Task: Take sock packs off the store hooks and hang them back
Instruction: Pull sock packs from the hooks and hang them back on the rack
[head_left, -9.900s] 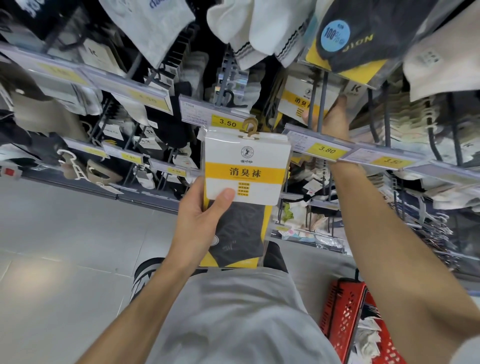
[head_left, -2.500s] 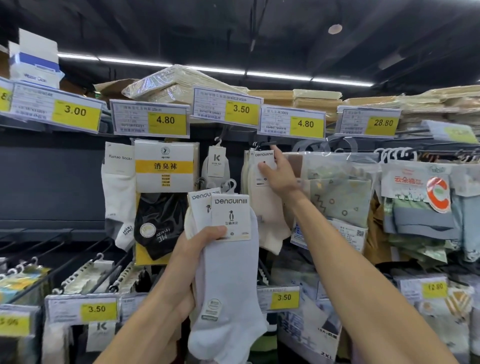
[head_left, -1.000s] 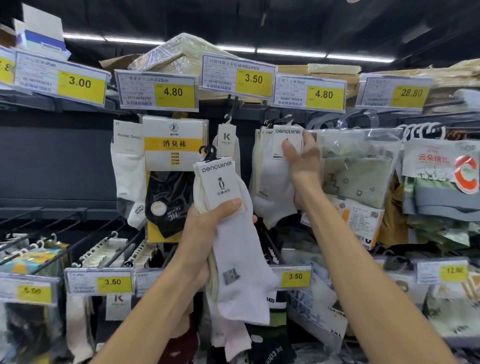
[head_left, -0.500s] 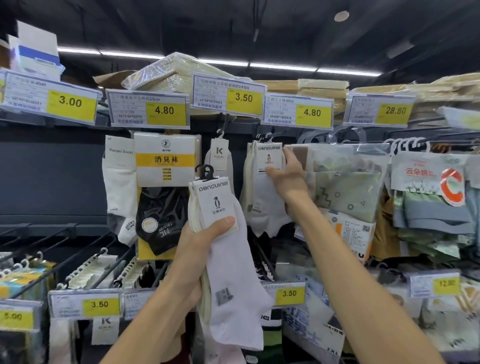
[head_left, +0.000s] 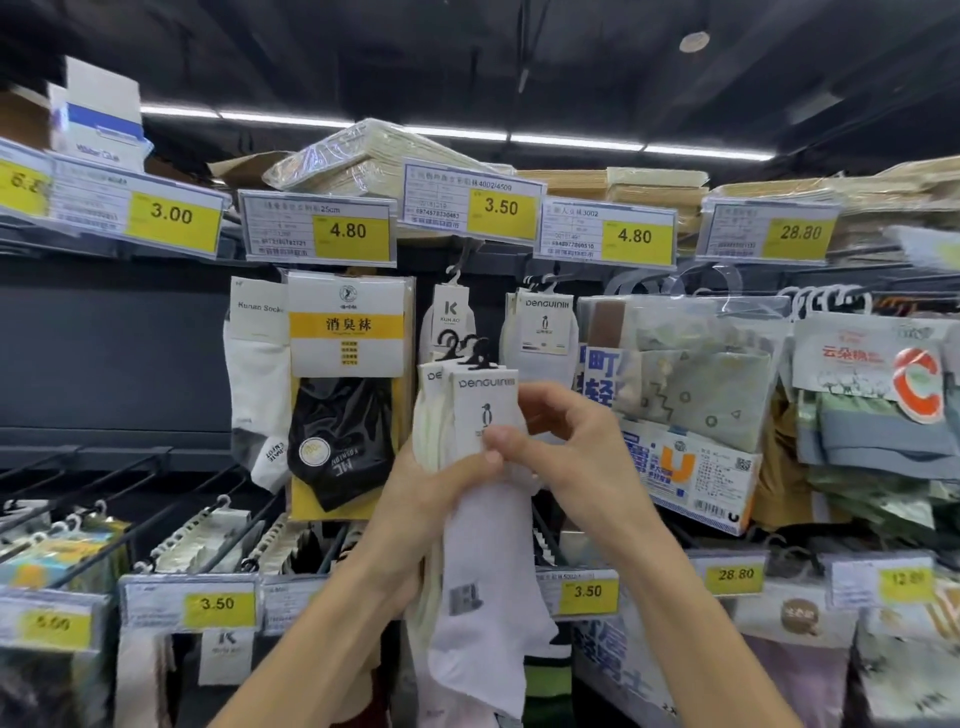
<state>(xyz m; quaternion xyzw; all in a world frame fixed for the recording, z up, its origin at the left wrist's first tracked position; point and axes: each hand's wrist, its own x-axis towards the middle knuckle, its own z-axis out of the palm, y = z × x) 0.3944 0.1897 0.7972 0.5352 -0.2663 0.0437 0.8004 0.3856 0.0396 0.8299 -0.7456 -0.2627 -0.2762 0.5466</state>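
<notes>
Head view: left hand (head_left: 426, 499) wraps the bunch of Penguin sock packs (head_left: 485, 415), held mid-frame and hung on nothing, thumb pressed on the front card. Right hand (head_left: 576, 447) pinches that card's right edge, fingers curled close together. To do it well, turn the black hanger hooks (head_left: 467, 347) one way, then thread them back under the right 4.80 tag (head_left: 634, 236). Count: three hanger hooks, so likely three packs held; at least one hanging Penguin pack (head_left: 543, 332); two 4.80 tags, the other being the left 4.80 tag (head_left: 348, 231).
</notes>
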